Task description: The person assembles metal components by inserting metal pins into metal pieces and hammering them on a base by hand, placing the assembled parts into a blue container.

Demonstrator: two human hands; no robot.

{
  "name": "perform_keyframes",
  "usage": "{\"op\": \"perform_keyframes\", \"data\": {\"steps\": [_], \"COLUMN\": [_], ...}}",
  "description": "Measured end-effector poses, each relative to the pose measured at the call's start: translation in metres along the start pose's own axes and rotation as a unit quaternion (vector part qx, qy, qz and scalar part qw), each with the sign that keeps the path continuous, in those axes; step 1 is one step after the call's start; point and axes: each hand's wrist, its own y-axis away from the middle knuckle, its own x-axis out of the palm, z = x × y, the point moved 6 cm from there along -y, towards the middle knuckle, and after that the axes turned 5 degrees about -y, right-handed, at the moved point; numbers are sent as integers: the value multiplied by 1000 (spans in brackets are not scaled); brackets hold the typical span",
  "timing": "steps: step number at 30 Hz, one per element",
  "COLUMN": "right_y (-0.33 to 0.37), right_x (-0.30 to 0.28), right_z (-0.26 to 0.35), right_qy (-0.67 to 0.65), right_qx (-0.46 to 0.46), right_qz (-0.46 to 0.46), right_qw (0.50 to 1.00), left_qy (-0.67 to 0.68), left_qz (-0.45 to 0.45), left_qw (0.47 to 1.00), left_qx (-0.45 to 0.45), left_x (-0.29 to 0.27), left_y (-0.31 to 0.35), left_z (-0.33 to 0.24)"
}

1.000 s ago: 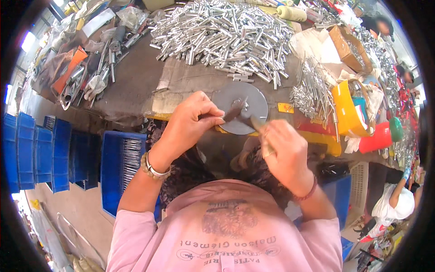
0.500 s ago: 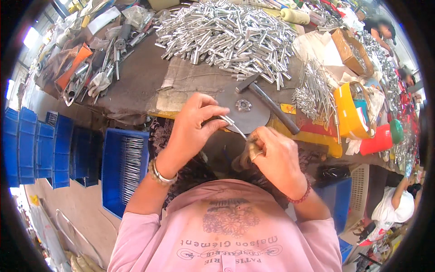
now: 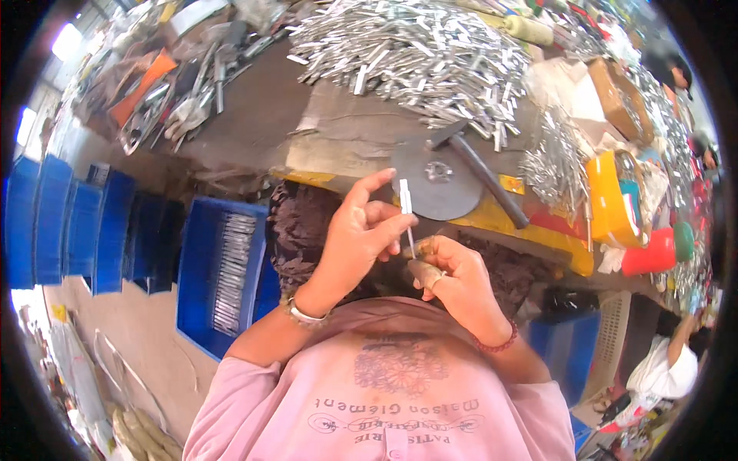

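Observation:
A slim silvery metal rod [image 3: 405,197] with a thicker upper end stands nearly upright between my hands, in front of my shirt. My left hand [image 3: 357,234] pinches it mid-length with the thumb and the fingers behind, while the index finger points up and away. The fingers of my right hand [image 3: 461,278] close round the thin lower end, which they partly hide. A brownish cover wraps my right thumb. Just beyond the hands, a round dark grey plate [image 3: 442,201] carries a small metal ring-shaped piece [image 3: 438,172]. A hammer [image 3: 486,180] lies across the plate's right edge.
A large heap of metal tubes [image 3: 415,58] covers the far bench. Thin rods [image 3: 555,157] lie at right, beside a cut yellow container [image 3: 607,196] and a red cup [image 3: 646,253]. Blue crates [image 3: 196,307] stand at left, one holding rods. Another person [image 3: 665,365] is at far right.
The rod has swung from a slant to nearly upright. My left index finger has lifted off it, and my right hand has come slightly lower. The whole view has shifted a little.

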Motion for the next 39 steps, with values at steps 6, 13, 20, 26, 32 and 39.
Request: {"op": "perform_keyframes", "data": {"steps": [6,13,20,26,32,39], "right_y": [-1,-12,-30,-40,-42,-46], "right_x": [5,1,20,24,19,24], "right_z": [-7,-36,-60,-66,-70,-82], "right_qy": [40,-15,-4,14,3,-41], "right_qx": [-38,59,102,125,141,145], "right_qz": [-13,0,43,42,29,90], "right_qw": [998,998,994,991,990,984], "left_qy": [69,-41,22,-99,-448,-371], "left_qz": [-24,-399,-526,-567,-442,-581], "left_qw": [995,914,836,803,758,724], "left_qx": [64,59,-156,-156,-174,1], "left_x": [-27,-240,-411,-461,-495,-502], "left_y": [4,60,110,78,33,64], "left_z": [-4,39,224,258,292,277]}}
